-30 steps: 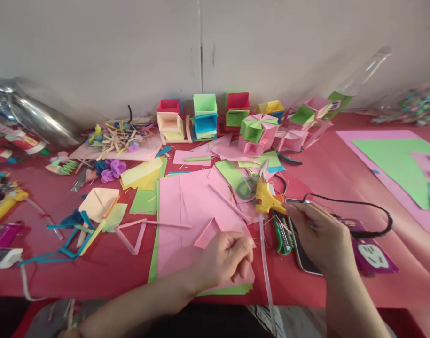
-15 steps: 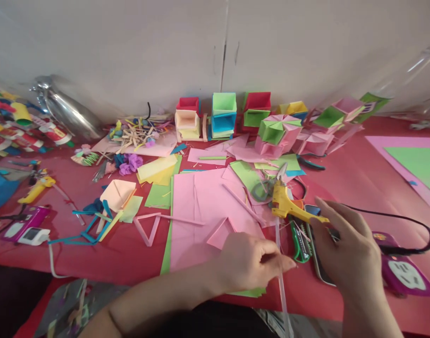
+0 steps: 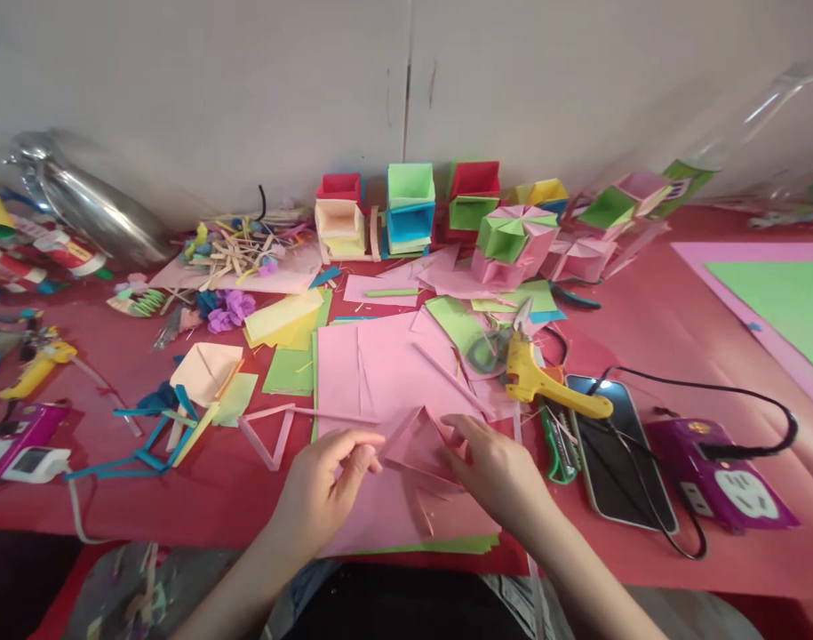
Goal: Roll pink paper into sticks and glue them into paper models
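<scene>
Both my hands meet over a small folded pink paper triangle (image 3: 416, 440) that lies on large pink sheets (image 3: 379, 382). My left hand (image 3: 322, 493) pinches the triangle's left corner between thumb and fingers. My right hand (image 3: 496, 467) touches its right side with fingers bent round the edge. A yellow glue gun (image 3: 543, 378) rests on the red table just right of my right hand, lying free.
A phone (image 3: 616, 444), green cutter (image 3: 556, 440) and purple power strip (image 3: 719, 476) with black cord lie to the right. Folded paper boxes (image 3: 410, 209) line the back wall. Paper strips (image 3: 269, 427), scraps and sticks (image 3: 236, 253) clutter the left. Green and pink sheets (image 3: 779, 298) lie far right.
My right hand left the glue gun and moved left onto the pink triangle. My left hand shifted left and took hold of the triangle's other corner. The glue gun now lies on the table.
</scene>
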`<action>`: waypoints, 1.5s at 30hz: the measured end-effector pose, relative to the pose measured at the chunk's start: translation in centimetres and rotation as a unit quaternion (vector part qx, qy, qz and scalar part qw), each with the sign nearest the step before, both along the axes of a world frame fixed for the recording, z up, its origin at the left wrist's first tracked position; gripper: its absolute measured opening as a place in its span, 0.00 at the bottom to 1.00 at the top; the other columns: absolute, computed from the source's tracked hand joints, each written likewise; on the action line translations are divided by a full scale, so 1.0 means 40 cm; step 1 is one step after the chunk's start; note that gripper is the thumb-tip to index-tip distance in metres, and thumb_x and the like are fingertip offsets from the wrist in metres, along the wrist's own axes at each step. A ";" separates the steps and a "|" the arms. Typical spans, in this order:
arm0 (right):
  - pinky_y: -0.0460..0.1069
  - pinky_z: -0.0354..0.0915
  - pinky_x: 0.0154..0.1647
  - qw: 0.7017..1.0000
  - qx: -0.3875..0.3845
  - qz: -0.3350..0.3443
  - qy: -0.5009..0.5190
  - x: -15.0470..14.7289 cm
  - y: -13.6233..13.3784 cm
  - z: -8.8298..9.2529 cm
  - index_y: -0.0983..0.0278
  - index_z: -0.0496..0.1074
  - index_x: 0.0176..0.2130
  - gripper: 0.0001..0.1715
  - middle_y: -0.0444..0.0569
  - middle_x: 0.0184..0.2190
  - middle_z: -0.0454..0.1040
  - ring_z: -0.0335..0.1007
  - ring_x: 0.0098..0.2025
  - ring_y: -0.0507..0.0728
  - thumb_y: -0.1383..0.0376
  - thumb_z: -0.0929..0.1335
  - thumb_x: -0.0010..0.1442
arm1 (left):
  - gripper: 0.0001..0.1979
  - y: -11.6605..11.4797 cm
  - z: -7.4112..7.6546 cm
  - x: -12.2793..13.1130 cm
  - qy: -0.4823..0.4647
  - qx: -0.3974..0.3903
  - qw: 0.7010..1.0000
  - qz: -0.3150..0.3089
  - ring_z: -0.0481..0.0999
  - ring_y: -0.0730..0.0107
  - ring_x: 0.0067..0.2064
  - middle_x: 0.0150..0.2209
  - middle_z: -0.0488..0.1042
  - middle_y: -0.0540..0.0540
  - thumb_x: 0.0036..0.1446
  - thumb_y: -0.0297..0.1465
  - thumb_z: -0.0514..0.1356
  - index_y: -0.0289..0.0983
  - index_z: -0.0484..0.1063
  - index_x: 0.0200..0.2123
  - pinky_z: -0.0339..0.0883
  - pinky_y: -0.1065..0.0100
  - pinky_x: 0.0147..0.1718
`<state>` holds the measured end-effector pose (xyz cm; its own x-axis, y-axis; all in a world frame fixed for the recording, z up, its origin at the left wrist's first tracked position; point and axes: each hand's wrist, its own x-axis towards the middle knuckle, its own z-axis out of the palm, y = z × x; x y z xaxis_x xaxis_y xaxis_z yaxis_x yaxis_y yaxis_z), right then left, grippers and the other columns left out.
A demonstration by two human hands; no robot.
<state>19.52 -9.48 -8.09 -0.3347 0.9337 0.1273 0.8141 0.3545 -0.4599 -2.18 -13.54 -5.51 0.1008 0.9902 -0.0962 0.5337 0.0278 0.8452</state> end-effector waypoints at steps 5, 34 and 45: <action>0.46 0.64 0.21 1.000 -0.008 0.016 -0.007 -0.017 0.002 0.031 0.61 0.70 0.37 0.12 0.45 0.27 0.74 0.70 0.23 0.53 0.69 0.61 0.54 | 0.21 -0.023 -0.022 0.015 -0.120 -0.068 0.990 0.035 0.71 0.65 0.42 0.48 0.70 0.41 0.57 0.39 0.55 0.39 0.62 0.52 0.65 0.67 0.37; 0.51 0.69 0.44 0.980 -0.048 0.116 0.154 -0.057 -0.031 0.051 0.59 0.64 0.51 0.21 0.52 0.47 0.70 0.68 0.48 0.58 0.65 0.66 0.56 | 0.10 0.072 -0.095 -0.052 0.275 0.153 0.948 -0.046 0.65 0.63 0.45 0.42 0.70 0.45 0.58 0.25 0.52 0.38 0.70 0.41 0.62 0.62 0.44; 0.52 0.68 0.46 0.986 -0.054 0.110 0.111 -0.097 -0.015 0.032 0.59 0.64 0.51 0.21 0.52 0.47 0.70 0.68 0.49 0.58 0.64 0.66 0.57 | 0.08 0.081 -0.114 -0.058 0.222 0.143 0.964 -0.040 0.64 0.66 0.42 0.37 0.71 0.48 0.59 0.26 0.52 0.38 0.71 0.36 0.61 0.65 0.40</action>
<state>15.65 -10.09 -6.80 -0.5056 0.8537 0.1247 0.5982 0.4510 -0.6624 -4.51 -10.30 -10.06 0.1901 0.9733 0.1286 0.8349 -0.2292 0.5004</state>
